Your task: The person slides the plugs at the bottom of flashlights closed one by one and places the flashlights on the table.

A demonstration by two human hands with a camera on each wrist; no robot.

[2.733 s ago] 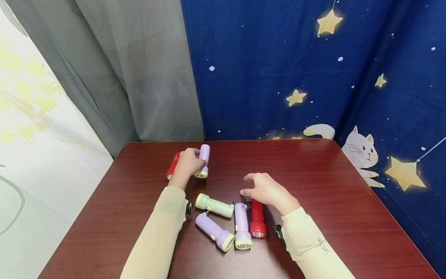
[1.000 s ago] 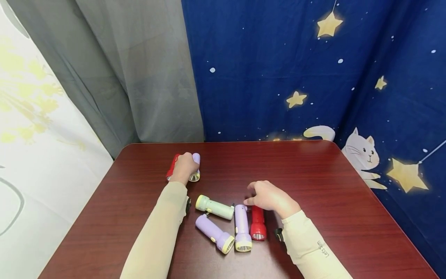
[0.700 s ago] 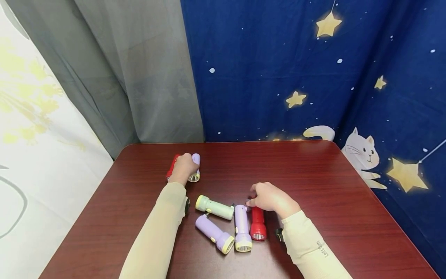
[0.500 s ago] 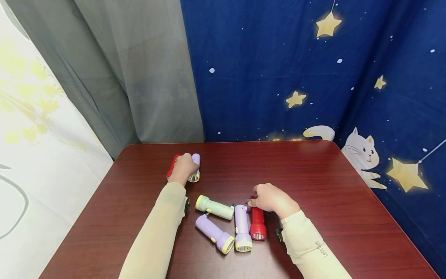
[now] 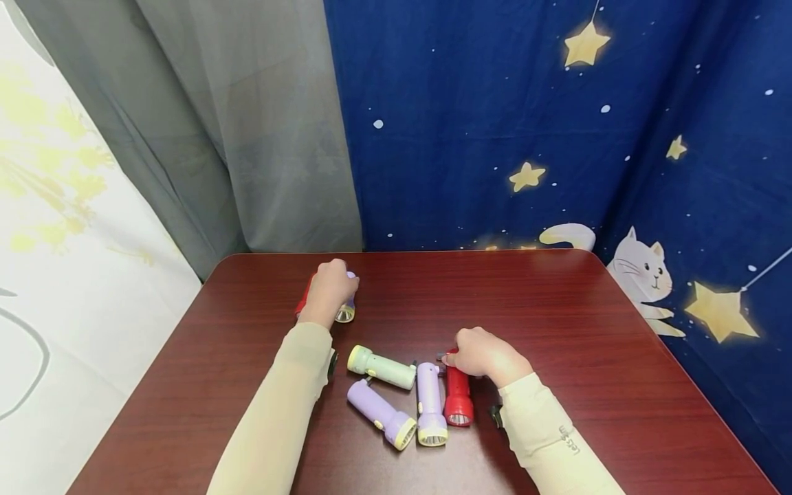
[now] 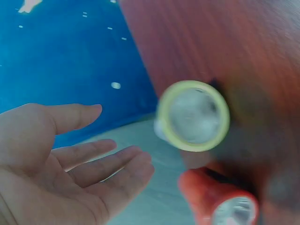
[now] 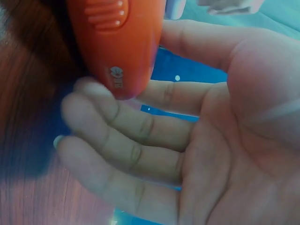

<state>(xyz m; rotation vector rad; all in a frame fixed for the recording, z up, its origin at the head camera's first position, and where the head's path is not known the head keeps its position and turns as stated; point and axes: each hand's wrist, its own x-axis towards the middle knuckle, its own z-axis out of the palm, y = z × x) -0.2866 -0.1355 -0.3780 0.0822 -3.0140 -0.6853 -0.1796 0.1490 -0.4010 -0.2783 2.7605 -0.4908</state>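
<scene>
My left hand is over the far left of the table, its fingers spread and apart from a purple flashlight. In the left wrist view that flashlight's yellow-rimmed lens faces the camera, with a red flashlight beside it. My right hand has thumb and fingers curled about the tail end of another red flashlight, which lies with its lens toward me. The right wrist view shows this flashlight's ribbed switch and the fingers bent around its end.
Left of the held red flashlight lie a purple flashlight, a second purple one at a slant, and a pale green one. The reddish-brown table ends at a grey curtain and a blue starry curtain.
My left hand set the purple flashlight down beside the far red one, let go and rose slightly off it. My right hand's fingers drew in around the near red flashlight's tail.
</scene>
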